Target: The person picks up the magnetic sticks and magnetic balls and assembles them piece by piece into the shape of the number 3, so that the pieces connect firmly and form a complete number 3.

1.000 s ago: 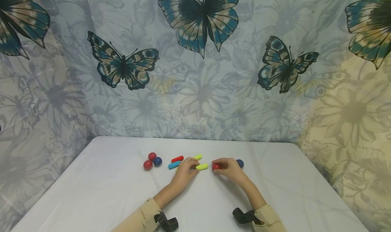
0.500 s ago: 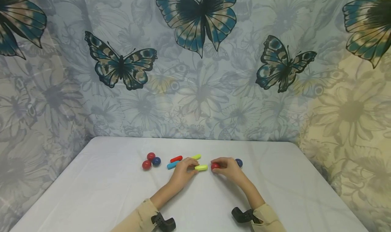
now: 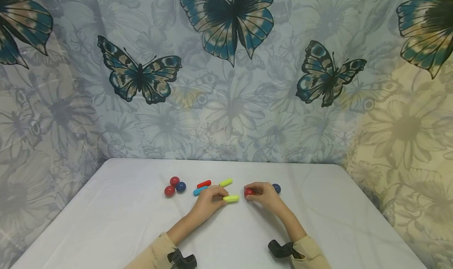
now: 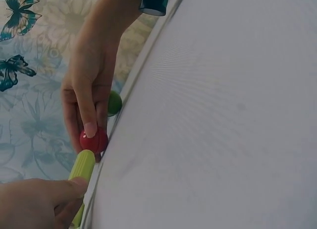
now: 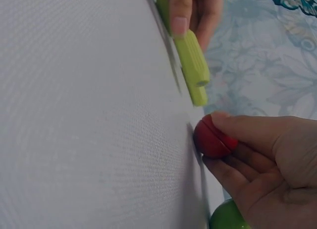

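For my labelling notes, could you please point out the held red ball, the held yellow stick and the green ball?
Red ball [image 5: 212,139]: right wrist view, visible middle.
Yellow stick [image 3: 231,198]: head view, exposed middle.
Green ball [image 4: 115,103]: left wrist view, visible side.

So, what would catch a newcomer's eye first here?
Probably the large teal-and-black printed butterflies across the pale floral backdrop. Below, at the white-covered table, the left hand pinches a ribbed yellow-green stick while the right hand holds a glossy red ball.
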`<state>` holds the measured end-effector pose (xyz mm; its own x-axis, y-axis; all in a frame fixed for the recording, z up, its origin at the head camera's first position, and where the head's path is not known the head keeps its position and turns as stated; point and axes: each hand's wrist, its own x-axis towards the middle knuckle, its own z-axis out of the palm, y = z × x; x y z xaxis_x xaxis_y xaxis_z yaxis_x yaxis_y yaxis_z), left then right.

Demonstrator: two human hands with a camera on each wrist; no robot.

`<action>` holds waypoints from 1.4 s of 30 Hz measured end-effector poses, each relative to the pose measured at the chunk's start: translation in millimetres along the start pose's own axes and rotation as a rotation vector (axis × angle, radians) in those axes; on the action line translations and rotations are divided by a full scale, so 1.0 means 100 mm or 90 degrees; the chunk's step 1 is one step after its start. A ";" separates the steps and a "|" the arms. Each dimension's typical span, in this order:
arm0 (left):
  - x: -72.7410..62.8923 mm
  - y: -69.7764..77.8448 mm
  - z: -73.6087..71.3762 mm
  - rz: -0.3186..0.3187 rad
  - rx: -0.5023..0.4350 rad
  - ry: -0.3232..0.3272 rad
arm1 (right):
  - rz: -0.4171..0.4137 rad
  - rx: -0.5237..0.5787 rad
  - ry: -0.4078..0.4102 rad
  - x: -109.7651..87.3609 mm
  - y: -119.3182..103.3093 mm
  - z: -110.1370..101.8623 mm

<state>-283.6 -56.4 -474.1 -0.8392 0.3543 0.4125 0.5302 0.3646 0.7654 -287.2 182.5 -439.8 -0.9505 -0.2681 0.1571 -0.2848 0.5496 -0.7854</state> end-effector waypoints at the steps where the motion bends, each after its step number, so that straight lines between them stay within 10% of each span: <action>1: -0.01 0.00 -0.01 -0.002 0.000 -0.004 | 0.000 0.001 0.000 0.00 0.00 0.00; 42: -0.04 -0.10 0.00 -0.037 -0.107 -0.060 | -0.043 0.046 -0.066 -0.01 0.04 -0.04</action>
<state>-285.7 -61.5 -483.4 -0.8489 0.4184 0.3229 0.4465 0.2410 0.8617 -287.3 187.9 -441.0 -0.9105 -0.3847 0.1521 -0.3349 0.4699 -0.8167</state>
